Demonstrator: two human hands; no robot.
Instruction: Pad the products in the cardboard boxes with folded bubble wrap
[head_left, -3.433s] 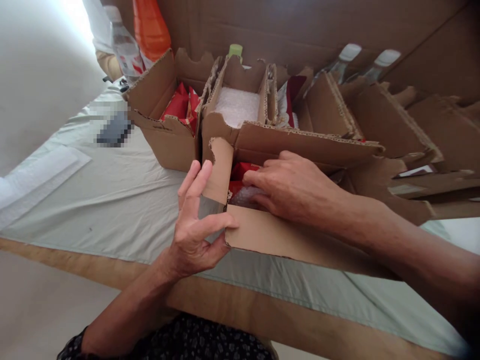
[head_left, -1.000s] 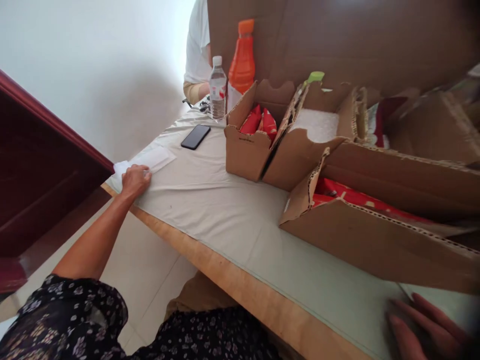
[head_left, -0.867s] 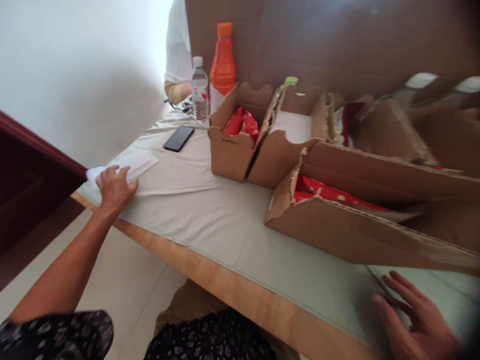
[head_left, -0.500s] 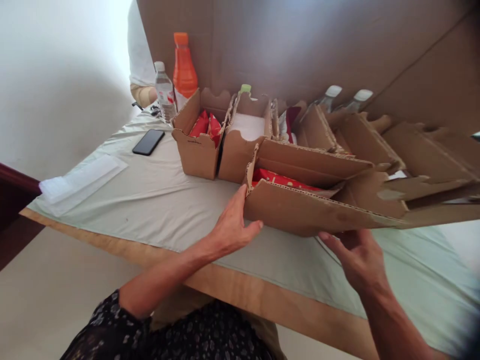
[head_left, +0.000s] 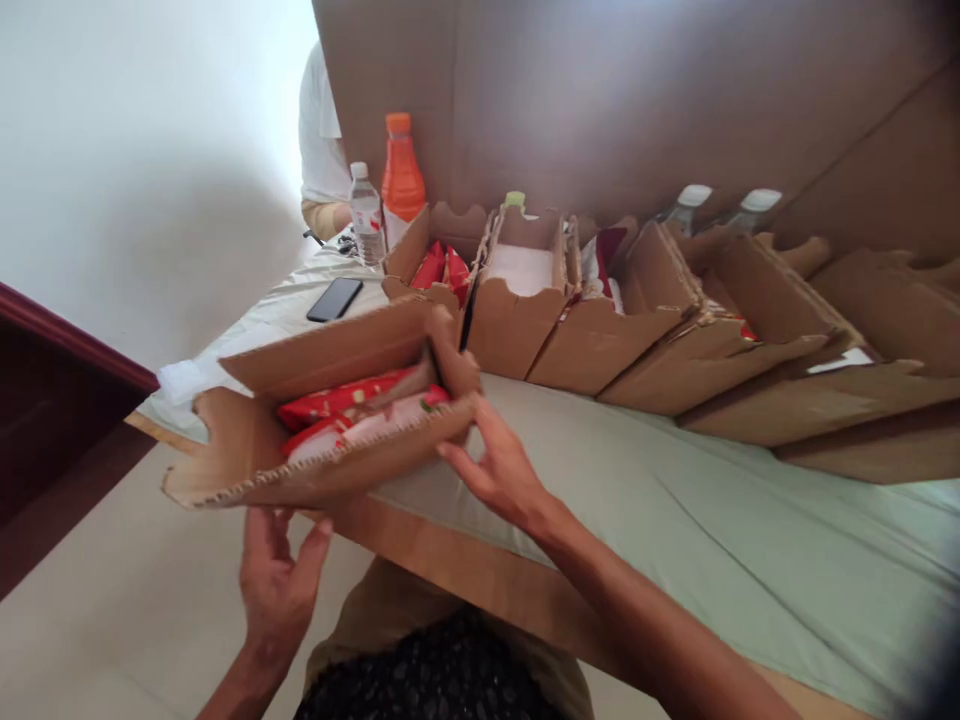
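Note:
An open-topped cardboard box is held up at the front left, tilted, its left end sticking out past the table edge. Inside it lie red packets and a pink-and-white packet. My left hand supports the box from below near its left end, with the fingertips hidden under it. My right hand grips the right end, thumb on the near side and fingers at the end wall. Behind, a row of similar cardboard boxes includes one with red packets and one with a white item.
A black phone, a water bottle and an orange drink bottle stand or lie at the back left. White sheets lie at the left edge. A tall cardboard panel rises behind the row. Another person's sleeve shows beyond it.
The held box has moved left, away from the front of the row, and turned. My right hand has shifted to its right end, and my left hand has gone beneath its left part.

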